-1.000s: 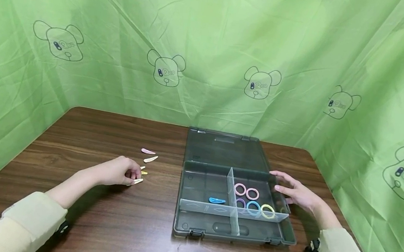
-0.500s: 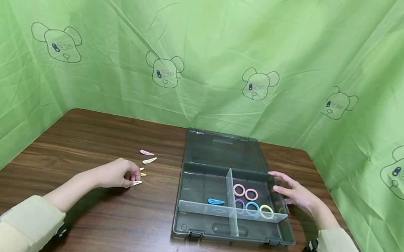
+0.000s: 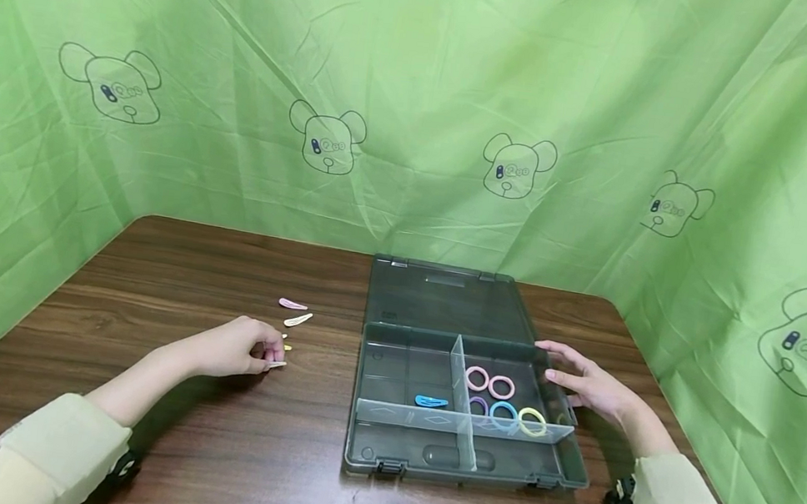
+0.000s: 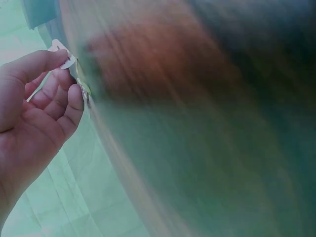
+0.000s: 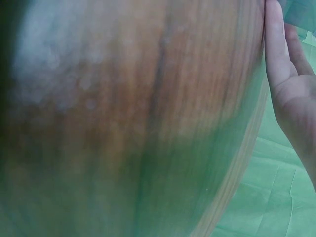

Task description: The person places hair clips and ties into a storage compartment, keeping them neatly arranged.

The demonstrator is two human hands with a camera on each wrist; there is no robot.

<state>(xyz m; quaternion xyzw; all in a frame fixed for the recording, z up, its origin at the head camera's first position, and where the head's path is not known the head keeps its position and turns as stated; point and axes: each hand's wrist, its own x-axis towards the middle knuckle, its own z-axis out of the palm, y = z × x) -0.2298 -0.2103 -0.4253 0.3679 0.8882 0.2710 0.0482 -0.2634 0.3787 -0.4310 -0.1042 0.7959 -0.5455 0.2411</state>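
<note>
My left hand (image 3: 244, 348) is low over the table, left of the box, pinching a pale hair clip (image 4: 68, 62) between thumb and fingertips. Close behind the fingers lie a yellow hair clip (image 3: 288, 348) and another pale one, mostly hidden. Farther back are a cream hair clip (image 3: 298, 320) and a pink one (image 3: 294, 304). My right hand (image 3: 594, 389) rests against the right side of a dark see-through divided box (image 3: 474, 481), its fingers extended along the edge. A blue hair clip (image 3: 431, 402) lies in the box's back left compartment.
The back right compartment holds several hair ties, among them a pink one (image 3: 502, 388), a blue one (image 3: 502, 416) and a yellow one (image 3: 532, 422). The box's lid (image 3: 450, 301) lies folded back. A green curtain (image 3: 411, 186) borders the wooden table (image 3: 233, 466).
The pale clip's tip has shifted slightly within my left fingers, with less of it showing. My right hand stays at the box's side. The head view has drifted a little.
</note>
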